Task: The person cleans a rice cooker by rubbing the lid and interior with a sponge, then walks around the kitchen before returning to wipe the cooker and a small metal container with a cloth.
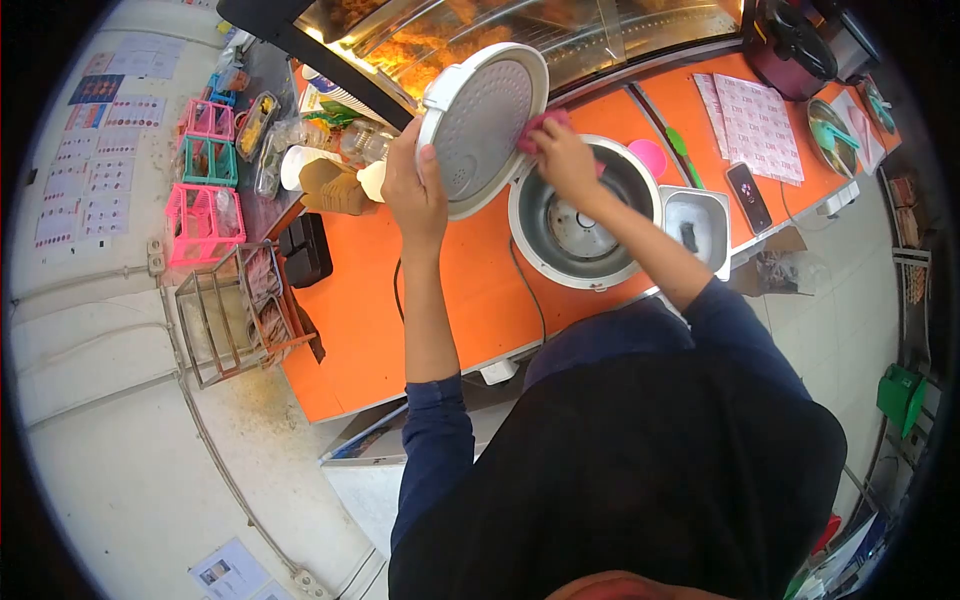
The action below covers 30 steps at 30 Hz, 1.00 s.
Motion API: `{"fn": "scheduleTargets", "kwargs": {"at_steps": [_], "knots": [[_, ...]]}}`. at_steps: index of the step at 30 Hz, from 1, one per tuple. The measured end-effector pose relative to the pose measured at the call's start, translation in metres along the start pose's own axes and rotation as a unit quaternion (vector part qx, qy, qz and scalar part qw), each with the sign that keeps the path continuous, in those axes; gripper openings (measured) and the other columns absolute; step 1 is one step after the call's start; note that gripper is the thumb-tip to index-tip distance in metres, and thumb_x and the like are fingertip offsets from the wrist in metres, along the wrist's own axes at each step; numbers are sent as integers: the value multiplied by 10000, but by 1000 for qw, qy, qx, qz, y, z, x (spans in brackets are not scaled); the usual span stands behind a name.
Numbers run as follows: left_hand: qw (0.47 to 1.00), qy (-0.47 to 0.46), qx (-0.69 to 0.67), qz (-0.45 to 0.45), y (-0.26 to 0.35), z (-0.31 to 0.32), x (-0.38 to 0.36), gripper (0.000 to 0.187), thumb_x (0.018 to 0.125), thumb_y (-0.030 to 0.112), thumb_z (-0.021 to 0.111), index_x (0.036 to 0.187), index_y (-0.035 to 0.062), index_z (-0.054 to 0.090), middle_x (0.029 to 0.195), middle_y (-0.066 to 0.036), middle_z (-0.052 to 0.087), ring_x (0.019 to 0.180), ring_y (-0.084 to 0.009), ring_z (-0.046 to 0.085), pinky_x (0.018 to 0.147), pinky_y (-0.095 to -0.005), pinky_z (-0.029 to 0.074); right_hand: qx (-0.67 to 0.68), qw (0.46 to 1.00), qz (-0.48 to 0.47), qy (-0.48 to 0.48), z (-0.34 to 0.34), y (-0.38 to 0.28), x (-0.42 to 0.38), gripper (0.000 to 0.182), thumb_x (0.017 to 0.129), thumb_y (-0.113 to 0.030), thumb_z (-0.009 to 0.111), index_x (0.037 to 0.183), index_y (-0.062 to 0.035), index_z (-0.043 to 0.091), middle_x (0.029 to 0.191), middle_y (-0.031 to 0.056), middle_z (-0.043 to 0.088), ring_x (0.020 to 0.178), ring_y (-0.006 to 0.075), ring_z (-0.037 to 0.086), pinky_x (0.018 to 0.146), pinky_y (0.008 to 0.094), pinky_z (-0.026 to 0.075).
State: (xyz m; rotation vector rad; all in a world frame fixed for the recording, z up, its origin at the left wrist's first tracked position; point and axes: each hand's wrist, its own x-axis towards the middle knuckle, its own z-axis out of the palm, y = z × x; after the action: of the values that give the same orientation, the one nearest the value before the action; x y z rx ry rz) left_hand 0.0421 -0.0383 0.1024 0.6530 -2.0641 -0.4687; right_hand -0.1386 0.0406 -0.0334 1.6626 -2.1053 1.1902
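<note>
My left hand (416, 190) grips the rim of a round rice cooker lid (478, 125), tilted up with its dimpled metal inner side toward me. A pink cloth (545, 124) is bunched in my right hand (564, 160), pressed at the lid's right edge. Below my right forearm stands the rice cooker (530, 235), without an inner pot; its metal inside and heating plate show. To its right sits a small metal pan (708, 215) with a dark item in it.
A lit glass food cabinet (560, 50) borders the orange counter (370, 320) at the back. Right of the cooker lie a pink cup (650, 157), a green spatula (683, 155), a phone (748, 198) and printed papers (757, 125). Colored baskets (205, 215) stand at left.
</note>
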Motion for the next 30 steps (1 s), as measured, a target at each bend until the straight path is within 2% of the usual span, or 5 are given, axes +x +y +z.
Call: {"fn": "scheduleTargets", "kwargs": {"at_steps": [8,11,18,26,30], "knots": [[999,27,19,-1,-1,0,0,362,1027,274,440,1204,-1,592,1116,-171,654,980,-320,642,843,-405,492,302,934,154,-112,8,-84,-40,302,768,3,521,1007,-27,703,983,124,678,831,289,670,752,345,524],[1000,24,6,-9,3,0,1,368,1026,283,442,1211,2,591,1132,-177,651,1007,-316,637,856,-402,489,710,534,316,-332,-25,-98,-32,285,836,-80,518,1041,28,685,884,40,667,783,122,619,722,314,516],[997,4,-51,-57,-5,-14,-18,497,996,423,519,1311,41,556,1162,-125,596,1077,-259,582,907,-371,455,761,371,525,-84,-107,15,-2,378,843,-156,574,1186,2,557,1080,192,642,978,343,650,868,472,550],[885,71,-291,-357,-41,88,-159,628,1004,394,518,1471,11,343,1469,-164,416,1367,-269,388,1132,-402,287,304,934,153,-112,-79,37,-9,247,759,2,664,1007,0,673,1129,140,647,1082,318,607,921,430,510],[886,-6,-213,-412,-25,129,-202,515,1054,352,381,1389,-33,456,1348,-225,544,1271,-323,508,1090,-384,352,105,936,-274,-194,-17,8,-36,392,648,-57,701,1038,-99,716,1190,52,639,1167,270,556,933,407,482]]}}
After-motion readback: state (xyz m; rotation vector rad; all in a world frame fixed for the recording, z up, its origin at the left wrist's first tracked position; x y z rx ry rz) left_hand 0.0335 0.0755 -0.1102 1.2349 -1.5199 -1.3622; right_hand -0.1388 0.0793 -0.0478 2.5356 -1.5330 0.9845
